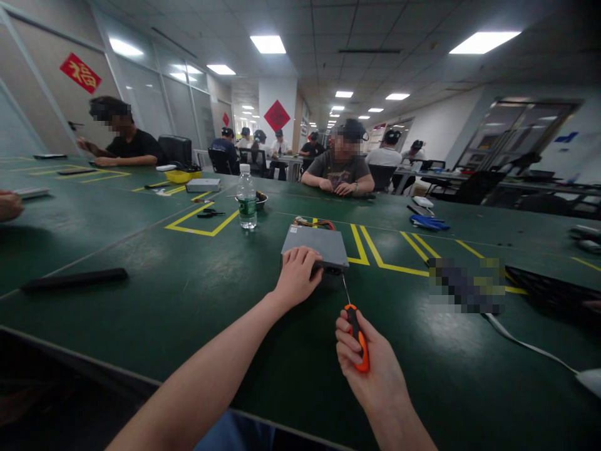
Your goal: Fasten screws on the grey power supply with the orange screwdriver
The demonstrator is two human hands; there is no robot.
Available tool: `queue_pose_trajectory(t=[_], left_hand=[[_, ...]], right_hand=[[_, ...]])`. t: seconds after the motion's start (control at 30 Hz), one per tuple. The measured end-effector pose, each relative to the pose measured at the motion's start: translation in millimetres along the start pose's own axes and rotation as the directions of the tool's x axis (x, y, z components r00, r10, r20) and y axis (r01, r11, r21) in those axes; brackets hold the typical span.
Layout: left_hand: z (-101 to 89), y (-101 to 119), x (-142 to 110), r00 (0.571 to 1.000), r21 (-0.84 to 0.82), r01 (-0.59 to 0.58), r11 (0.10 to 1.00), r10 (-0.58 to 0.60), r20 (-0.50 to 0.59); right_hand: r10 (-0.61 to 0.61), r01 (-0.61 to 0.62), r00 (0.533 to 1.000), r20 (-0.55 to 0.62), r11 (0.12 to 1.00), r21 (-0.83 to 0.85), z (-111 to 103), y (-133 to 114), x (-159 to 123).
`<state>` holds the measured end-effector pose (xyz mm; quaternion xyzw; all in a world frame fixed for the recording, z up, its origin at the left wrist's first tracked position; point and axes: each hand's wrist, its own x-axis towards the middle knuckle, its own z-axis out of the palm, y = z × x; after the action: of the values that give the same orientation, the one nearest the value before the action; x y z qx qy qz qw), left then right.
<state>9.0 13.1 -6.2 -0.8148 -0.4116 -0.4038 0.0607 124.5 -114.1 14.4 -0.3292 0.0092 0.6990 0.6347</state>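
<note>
A grey metal computer power supply lies on the green tabletop in front of me. Its coloured cables come out at the far side. My left hand grips its near left part, fingers over the top and thumb at the front face. In my right hand is a screwdriver with an orange and black handle, fingers wrapped round it. The thin shaft points up and away from me, its tip at the lower right corner of the power supply. Whether the tip sits in a screw I cannot tell.
A water bottle stands beyond the power supply, with a metal bowl behind it. A black bar lies at left. Blue gloves and a white cable are at right. Across the table sits a person.
</note>
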Motion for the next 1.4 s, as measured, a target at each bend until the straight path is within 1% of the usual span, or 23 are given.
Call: queue_pose_trajectory(t=[0.2, 0.47, 0.57, 0.67, 0.83, 1.03, 1.23, 1.4], left_hand=[[-0.2, -0.2, -0.3, 1.0, 0.001, -0.009, 1.0, 0.009, -0.001], [-0.5, 0.0, -0.4, 1.0, -0.004, -0.002, 1.0, 0.002, 0.0], [-1.1, 0.4, -0.3, 1.0, -0.004, -0.002, 1.0, 0.002, 0.01], [-1.3, 0.6, -0.1, 1.0, 0.0, 0.006, 1.0, -0.006, 0.018], [-1.0, 0.6, 0.3, 1.0, -0.005, 0.008, 1.0, -0.008, 0.015], [-0.7, 0.9, 0.2, 1.0, -0.004, 0.004, 1.0, -0.004, 0.008], [-2.1, 1.1, -0.5, 1.0, -0.016, 0.014, 1.0, -0.014, 0.014], [-3.4, 1.8, -0.4, 1.0, -0.017, 0.013, 1.0, -0.013, 0.017]], right_hand=[[-0.02, 0.021, 1.0, -0.022, 1.0, 0.005, -0.7, 2.0, 1.3], [0.005, -0.005, 1.0, 0.002, 1.0, 0.004, 1.6, 1.7, 1.1], [-0.009, 0.009, 1.0, -0.009, 1.0, -0.01, 0.4, 3.5, 2.9], [-0.026, 0.026, 1.0, -0.014, 0.999, -0.028, -1.8, 3.9, 4.8], [-0.037, 0.038, 0.999, 0.016, 0.997, -0.072, -4.9, 4.4, 5.8], [-0.049, 0.054, 0.998, 0.035, 0.987, -0.151, -4.1, 13.2, 2.2], [0.003, 0.0, 1.0, 0.014, 0.979, -0.206, 2.5, 19.4, 4.9], [0.003, -0.002, 1.0, 0.004, 0.976, -0.216, 5.0, 18.2, 7.7]])
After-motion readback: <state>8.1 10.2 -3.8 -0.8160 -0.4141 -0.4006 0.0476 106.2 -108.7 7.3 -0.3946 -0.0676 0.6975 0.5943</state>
